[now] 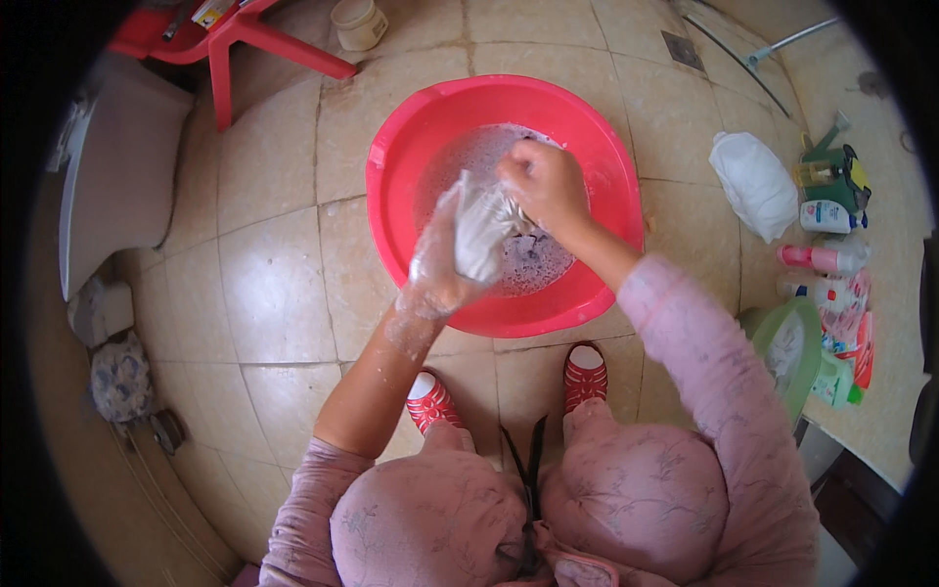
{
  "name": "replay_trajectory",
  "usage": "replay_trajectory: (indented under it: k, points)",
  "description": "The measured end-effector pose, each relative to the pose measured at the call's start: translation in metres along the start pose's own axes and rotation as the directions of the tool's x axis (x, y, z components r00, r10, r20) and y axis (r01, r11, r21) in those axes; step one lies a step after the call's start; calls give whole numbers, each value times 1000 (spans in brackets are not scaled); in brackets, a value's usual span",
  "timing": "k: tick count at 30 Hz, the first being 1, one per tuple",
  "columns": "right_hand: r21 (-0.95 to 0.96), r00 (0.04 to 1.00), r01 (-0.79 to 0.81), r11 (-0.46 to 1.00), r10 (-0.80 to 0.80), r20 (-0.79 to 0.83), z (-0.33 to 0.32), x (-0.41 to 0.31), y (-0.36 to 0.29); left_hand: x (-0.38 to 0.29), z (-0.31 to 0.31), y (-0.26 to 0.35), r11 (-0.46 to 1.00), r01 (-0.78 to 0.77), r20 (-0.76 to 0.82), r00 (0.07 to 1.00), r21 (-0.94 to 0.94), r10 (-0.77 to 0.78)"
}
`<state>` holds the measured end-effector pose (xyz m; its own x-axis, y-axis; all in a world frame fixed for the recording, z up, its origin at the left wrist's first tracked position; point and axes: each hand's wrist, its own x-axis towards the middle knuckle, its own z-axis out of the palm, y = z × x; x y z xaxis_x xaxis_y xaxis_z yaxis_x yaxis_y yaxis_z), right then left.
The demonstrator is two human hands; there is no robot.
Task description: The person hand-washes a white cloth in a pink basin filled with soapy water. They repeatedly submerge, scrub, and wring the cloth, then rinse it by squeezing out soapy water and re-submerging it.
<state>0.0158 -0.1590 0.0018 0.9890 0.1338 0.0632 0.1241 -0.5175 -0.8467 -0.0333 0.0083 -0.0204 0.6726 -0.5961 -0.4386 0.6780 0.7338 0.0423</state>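
Observation:
A red plastic basin (396,147) stands on the tiled floor before me, with sudsy water (469,147) in it. Over the basin, white wet cloth (477,235) lies across the palm of my left hand (440,257), which is gripping it and has foam on the wrist. My right hand (543,180) is closed like a fist at the cloth's right side; whether some of the cloth is inside it is hidden. Something dark shows in the water below the right hand, too unclear to name.
Right of the basin lie a white bundle (755,183), a green sprayer (836,176), several bottles and a green basin (803,352) holding cloth. A red plastic stool (242,33) and a lidded tub (358,26) stand at the upper left.

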Motion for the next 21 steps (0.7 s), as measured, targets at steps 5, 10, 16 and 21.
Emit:
replay_trajectory:
  k: [5, 10, 16, 21]
  points:
    - [600, 910, -397, 695, 214, 354, -20, 7, 2, -12, 28, 3, 899, -428, -138, 900, -95, 414]
    - [674, 729, -587, 448, -70, 681, -35, -3, -36, -12, 31, -19, 938, -211, 69, 969, -276, 238]
    - [541, 812, -366, 757, -24, 583, -66, 1, -50, -12, 32, -5, 932, -266, -11, 962, -246, 272]
    - [563, 805, -236, 792, -166, 570, -71, 0, -43, -8, 36, -12, 951, -157, 49, 983, -267, 176]
